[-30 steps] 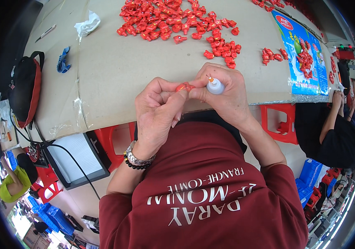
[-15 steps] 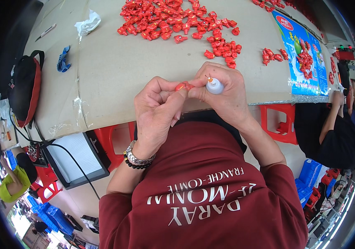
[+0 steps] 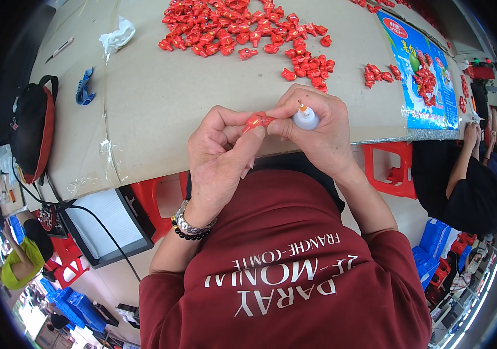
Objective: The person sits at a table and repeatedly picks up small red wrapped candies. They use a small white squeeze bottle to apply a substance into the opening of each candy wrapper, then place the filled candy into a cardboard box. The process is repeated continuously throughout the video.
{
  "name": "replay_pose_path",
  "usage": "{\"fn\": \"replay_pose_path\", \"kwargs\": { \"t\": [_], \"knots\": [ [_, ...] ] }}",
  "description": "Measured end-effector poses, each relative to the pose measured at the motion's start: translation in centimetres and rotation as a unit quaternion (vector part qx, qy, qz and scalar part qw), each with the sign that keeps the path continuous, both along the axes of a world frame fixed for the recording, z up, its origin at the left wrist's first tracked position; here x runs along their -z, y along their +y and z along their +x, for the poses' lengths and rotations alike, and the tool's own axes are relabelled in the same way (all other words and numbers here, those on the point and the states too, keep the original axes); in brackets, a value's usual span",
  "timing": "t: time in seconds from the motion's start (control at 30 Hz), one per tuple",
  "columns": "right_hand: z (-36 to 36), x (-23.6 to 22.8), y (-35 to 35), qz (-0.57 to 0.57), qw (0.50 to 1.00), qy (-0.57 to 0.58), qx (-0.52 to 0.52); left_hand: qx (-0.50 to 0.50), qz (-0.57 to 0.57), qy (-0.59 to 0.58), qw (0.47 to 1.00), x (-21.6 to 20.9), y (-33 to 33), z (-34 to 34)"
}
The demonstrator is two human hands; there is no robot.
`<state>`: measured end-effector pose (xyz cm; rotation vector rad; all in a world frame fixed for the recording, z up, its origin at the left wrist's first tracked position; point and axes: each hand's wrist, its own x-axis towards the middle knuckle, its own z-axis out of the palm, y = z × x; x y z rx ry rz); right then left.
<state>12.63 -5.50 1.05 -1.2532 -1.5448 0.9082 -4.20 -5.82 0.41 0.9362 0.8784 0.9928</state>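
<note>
Just above the table's front edge, a small shiny red plastic piece with yellow marks (image 3: 258,120) is pinched between both hands. My left hand (image 3: 219,148) grips its left side with thumb and fingertips. The thumb and forefinger of my right hand (image 3: 318,131) press its right end. That same hand also keeps a small white squeeze bottle with an orange tip and thin nozzle (image 3: 306,118) tucked against the palm, nozzle pointing up. Beyond my hands lies a big pile of similar red pieces (image 3: 219,26), and a smaller cluster (image 3: 312,67) trails toward me.
On the cardboard-covered table (image 3: 144,128) are a crumpled tissue (image 3: 118,35), a pen (image 3: 60,49), a blue strip (image 3: 85,87) and a black-red bag (image 3: 30,125). A blue printed sheet (image 3: 402,64) holds more red pieces. A person in black (image 3: 463,186) sits at right, near a red stool (image 3: 389,168).
Both hands still hold the red piece together. The white bottle has shifted slightly right and tilted a little in my right hand. The whole table view has slid slightly up and left.
</note>
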Motion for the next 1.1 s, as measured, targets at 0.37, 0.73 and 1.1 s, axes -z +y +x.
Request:
{"fn": "replay_pose_path", "kwargs": {
  "t": [0.37, 0.73, 1.1],
  "knots": [
    [-0.3, 0.0, -0.2, 0.025, 1.0, -0.008, 0.006, -0.001, 0.009, 0.0, 1.0, -0.2, 0.0, 0.0],
    [0.0, -0.4, -0.4, 0.015, 0.999, -0.026, -0.02, 0.002, 0.02, 0.005, 1.0, 0.1, -0.1, -0.2],
    [0.6, -0.2, -0.7, -0.009, 0.986, 0.148, 0.081, -0.081, 0.074, 0.122, 0.987, -3.1, -0.7, -0.3]
  ]
}}
